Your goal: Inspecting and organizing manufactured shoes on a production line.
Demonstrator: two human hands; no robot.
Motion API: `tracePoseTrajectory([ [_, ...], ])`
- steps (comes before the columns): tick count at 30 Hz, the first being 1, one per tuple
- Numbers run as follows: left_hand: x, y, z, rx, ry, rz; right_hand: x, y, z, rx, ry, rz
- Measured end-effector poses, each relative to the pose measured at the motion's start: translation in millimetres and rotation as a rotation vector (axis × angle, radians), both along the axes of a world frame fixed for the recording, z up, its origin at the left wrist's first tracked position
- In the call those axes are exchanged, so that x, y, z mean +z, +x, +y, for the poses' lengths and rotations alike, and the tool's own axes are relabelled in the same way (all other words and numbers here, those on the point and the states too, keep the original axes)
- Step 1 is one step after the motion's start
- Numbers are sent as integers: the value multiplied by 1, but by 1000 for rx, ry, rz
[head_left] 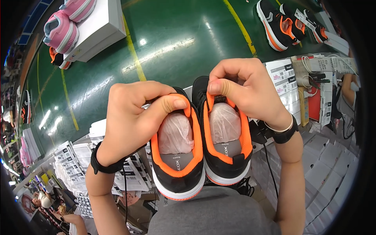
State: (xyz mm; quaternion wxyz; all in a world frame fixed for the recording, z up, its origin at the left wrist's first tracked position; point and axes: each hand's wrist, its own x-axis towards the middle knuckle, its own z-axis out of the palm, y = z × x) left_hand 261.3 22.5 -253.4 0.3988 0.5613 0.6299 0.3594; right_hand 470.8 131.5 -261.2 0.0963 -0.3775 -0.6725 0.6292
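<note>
Pinching: left hand (135, 113), left shoe (178, 191) by its collar (198, 152); right hand (248, 88), right shoe (229, 170) likewise, likely to hold them wide around paper wads (176, 135).

lettered grey insoles (177, 162), printed label sheets (282, 76)

**Glossy green surface (176, 35) striped with yellow lines (134, 51)**

At upper left, pink sneakers with white soles (62, 33) rest on a white cardboard box (103, 35). Black sneakers with orange linings (270, 25) stand at upper right. White printed paper sheets (70, 158) lie stacked at lower left. White cardboard cartons (331, 164) sit packed side by side at lower right.
</note>
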Motion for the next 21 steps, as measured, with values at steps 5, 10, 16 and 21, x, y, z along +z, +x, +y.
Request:
tracePoseTrajectory([
  [5,-1,3,6,73,-90,-152,1,-2,-2,-17,96,52],
  [10,-3,23,-68,-217,403,480,-25,31,-57,161,854,330],
  [16,-15,63,-120,-215,139,729,-56,82,-127,-26,685,151],
  [21,-34,77,-123,-38,-50,418,-43,66,-124,36,718,-60],
])
